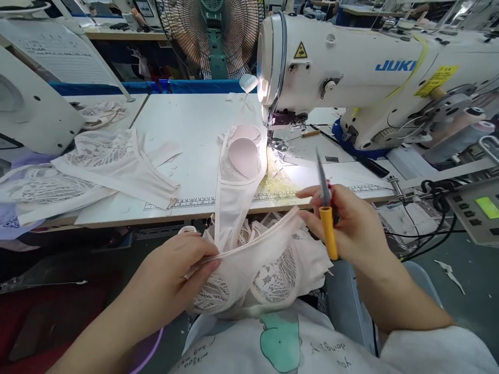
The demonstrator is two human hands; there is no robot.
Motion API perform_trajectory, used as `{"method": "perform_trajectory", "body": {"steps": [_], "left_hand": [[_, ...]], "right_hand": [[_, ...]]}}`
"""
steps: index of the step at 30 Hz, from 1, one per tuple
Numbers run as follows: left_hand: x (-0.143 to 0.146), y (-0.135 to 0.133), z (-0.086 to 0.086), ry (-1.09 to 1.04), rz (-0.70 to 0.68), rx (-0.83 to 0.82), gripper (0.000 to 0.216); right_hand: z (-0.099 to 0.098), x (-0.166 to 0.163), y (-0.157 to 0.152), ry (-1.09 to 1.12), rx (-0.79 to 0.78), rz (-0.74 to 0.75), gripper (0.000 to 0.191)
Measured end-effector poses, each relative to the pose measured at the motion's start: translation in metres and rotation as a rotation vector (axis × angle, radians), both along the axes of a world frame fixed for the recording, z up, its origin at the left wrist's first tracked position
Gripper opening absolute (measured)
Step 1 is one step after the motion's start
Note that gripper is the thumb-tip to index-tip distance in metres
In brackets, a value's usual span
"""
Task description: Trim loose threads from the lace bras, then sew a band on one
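My left hand [177, 267] pinches the edge of a pale pink lace bra [253, 270] that lies in my lap, below the table's front edge. My right hand [346, 228] holds the other end of that edge between its fingertips and also grips yellow-handled thread snips [326, 218], blades pointing up. A strip of the same pink fabric runs up from my lap to a padded cup [245, 156] lying on the table under the needle of the white sewing machine [351, 67].
Several lace pieces [105, 161] are piled on the white table [187, 124] at the left. A second machine's body [31, 109] stands far left, a fan [212, 36] behind. A control box [477, 210] and cables hang at the right.
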State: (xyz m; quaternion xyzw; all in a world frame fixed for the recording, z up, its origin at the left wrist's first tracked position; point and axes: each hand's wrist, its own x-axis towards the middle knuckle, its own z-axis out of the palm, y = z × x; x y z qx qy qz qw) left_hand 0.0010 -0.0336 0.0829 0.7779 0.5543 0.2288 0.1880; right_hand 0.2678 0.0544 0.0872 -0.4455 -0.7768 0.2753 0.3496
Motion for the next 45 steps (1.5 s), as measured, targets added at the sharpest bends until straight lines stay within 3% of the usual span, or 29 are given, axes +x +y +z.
{"method": "perform_trajectory", "body": {"steps": [2,5,7,14,19,22,25,29,31,33,37,41,45], "left_hand": [[0.008,0.005,0.007,0.048,-0.086,0.058,0.007],[0.02,0.011,0.014,0.108,-0.182,0.1,0.015],[0.022,0.013,0.015,0.131,-0.236,0.127,0.02],[-0.015,0.01,0.017,0.286,-0.304,0.159,0.024],[-0.05,-0.006,0.014,0.194,-0.108,0.191,0.022],[-0.062,-0.013,0.009,0.101,0.063,0.04,0.017],[-0.059,-0.01,0.011,-0.118,0.244,-0.106,0.012],[-0.036,0.004,0.022,-0.395,0.057,-0.124,0.008],[-0.024,0.009,0.025,-0.491,0.043,-0.196,0.01],[-0.012,0.011,0.023,-0.525,0.109,-0.238,0.012],[0.015,0.014,0.012,-0.517,0.228,-0.083,0.025],[0.04,0.023,0.002,-0.465,0.12,0.093,0.059],[0.058,0.031,-0.003,-0.343,0.044,0.278,0.067]], "right_hand": [[0.001,-0.014,-0.004,-0.027,-0.021,0.145,0.016],[0.001,-0.038,-0.011,-0.033,-0.127,0.499,0.018],[-0.001,-0.049,-0.013,-0.033,-0.175,0.62,0.02],[-0.008,-0.046,-0.005,-0.06,-0.329,0.602,0.017],[-0.01,-0.042,-0.001,-0.038,-0.356,0.584,0.017],[-0.011,-0.041,0.0,-0.046,-0.374,0.576,0.017],[-0.011,-0.037,-0.004,-0.049,-0.457,0.546,0.024],[-0.021,-0.031,-0.021,0.134,-0.858,0.654,0.028],[-0.03,-0.026,-0.029,0.241,-1.011,0.707,0.029],[-0.038,-0.021,-0.033,0.262,-1.058,0.699,0.031],[-0.038,-0.011,-0.026,0.142,-0.886,0.622,0.027],[-0.019,-0.012,-0.014,0.18,-0.576,0.496,0.022],[-0.003,-0.026,-0.005,0.327,-0.411,0.395,0.023]]}}
